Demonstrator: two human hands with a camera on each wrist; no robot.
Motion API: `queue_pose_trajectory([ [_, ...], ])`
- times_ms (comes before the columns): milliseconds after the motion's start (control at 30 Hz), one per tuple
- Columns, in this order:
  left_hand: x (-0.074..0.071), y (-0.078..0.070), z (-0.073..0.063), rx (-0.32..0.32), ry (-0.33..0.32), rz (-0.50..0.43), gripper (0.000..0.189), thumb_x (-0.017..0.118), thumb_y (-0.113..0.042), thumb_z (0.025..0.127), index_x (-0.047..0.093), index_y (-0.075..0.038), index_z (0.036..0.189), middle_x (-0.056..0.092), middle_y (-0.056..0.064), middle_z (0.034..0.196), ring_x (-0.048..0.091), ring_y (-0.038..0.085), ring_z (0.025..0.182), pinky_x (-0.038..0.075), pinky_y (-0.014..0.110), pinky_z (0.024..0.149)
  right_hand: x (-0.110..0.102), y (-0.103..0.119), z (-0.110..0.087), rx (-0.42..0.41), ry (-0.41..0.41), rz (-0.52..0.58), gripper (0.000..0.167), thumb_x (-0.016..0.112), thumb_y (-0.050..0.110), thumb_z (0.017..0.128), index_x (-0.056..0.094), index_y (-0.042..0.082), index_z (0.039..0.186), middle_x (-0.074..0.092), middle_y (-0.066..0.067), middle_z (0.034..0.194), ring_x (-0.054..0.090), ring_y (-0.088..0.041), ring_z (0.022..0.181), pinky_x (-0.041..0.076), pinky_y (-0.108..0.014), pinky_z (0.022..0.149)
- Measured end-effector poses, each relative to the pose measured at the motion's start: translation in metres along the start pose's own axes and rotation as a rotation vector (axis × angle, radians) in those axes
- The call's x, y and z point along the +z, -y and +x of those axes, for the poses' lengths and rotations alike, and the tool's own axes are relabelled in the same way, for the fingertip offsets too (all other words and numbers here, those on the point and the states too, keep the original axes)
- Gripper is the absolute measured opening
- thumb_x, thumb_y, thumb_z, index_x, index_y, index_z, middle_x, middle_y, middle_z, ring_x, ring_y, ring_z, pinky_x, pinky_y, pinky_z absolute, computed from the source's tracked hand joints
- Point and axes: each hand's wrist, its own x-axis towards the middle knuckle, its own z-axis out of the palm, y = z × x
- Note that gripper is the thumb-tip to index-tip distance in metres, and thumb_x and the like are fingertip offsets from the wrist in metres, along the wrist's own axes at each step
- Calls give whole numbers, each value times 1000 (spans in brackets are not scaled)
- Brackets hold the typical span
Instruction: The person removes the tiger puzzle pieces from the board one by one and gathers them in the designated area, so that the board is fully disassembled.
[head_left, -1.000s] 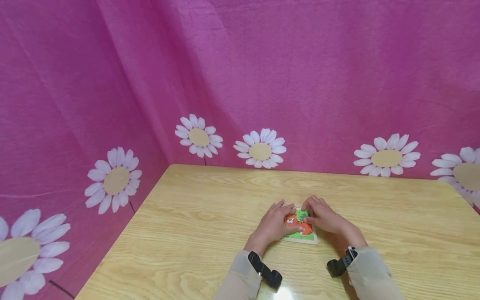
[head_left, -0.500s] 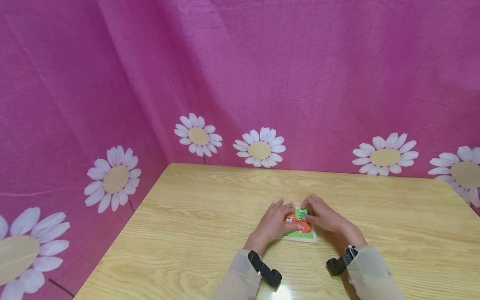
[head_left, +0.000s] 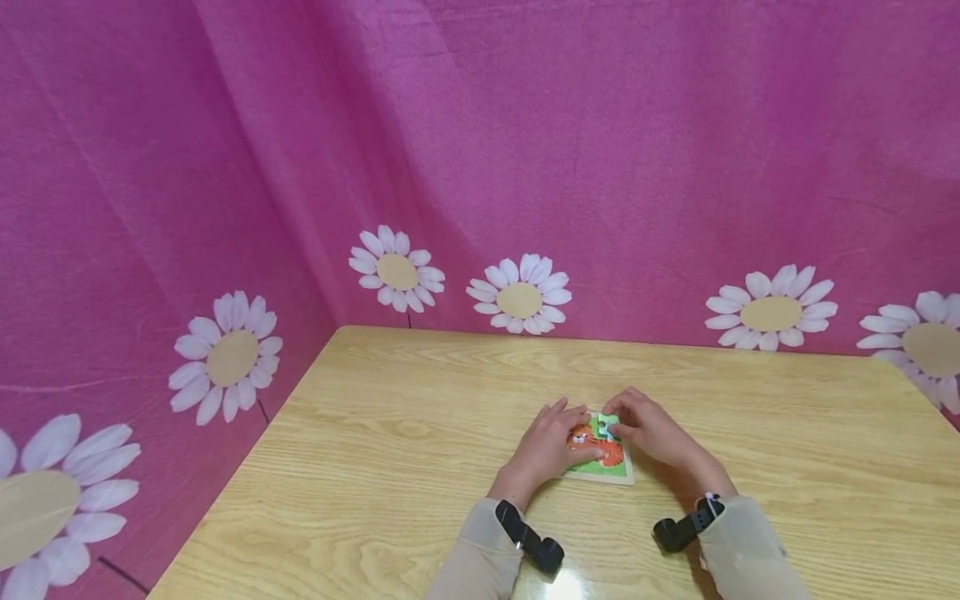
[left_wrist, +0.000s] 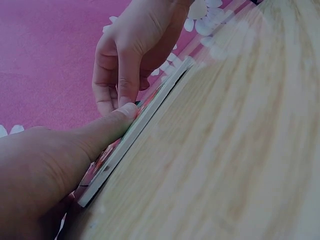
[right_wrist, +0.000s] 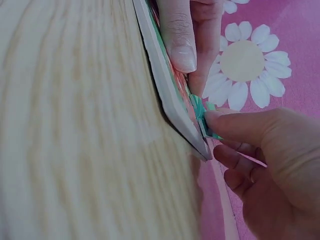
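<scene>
A small square jigsaw puzzle with a pale frame lies on the table, its orange tiger on green facing up. My left hand rests over its left side; the thumb is stretched out straight and presses on the picture, and the other fingers lie toward the far left edge. Between thumb and fingertips my right hand pinches a green puzzle piece at the far right corner. That piece is tilted up out of the picture's surface. The left palm hides the puzzle's left part.
A light wood-grain table extends around the puzzle. Behind and to the left hangs a pink cloth printed with white daisies. Each wrist wears a black strap with a small camera; one camera sits close to the near side.
My right hand has shifted slightly up and to the right, and the green puzzle piece now stands tilted above the picture, more of it showing. The left hand has kept its place.
</scene>
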Motion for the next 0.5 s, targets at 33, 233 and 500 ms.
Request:
queue_pose_trajectory([
  [33,0,0,0,-3,1,-3,60,67,-52,87,59,-19,136,52,-4,148,32,19,149,25,39,125,0,-1,0,-1,-7,9,14,63,0,91,63,3,104,57,-7,99,50,-12,87,44,-19,72],
  [233,-3,-1,-1,-7,-3,-12,60,68,-51,87,60,-18,136,52,-4,148,32,20,149,25,40,125,1,-3,0,3,-40,43,15,64,-1,90,64,2,105,56,-6,96,48,-8,82,43,-18,67],
  [500,-3,-2,-2,-8,-1,-17,62,69,-51,86,59,-17,137,52,-3,148,32,20,149,24,40,125,5,-1,-2,-1,-80,25,14,65,-3,89,64,2,102,57,-6,95,48,-10,82,42,-18,67],
])
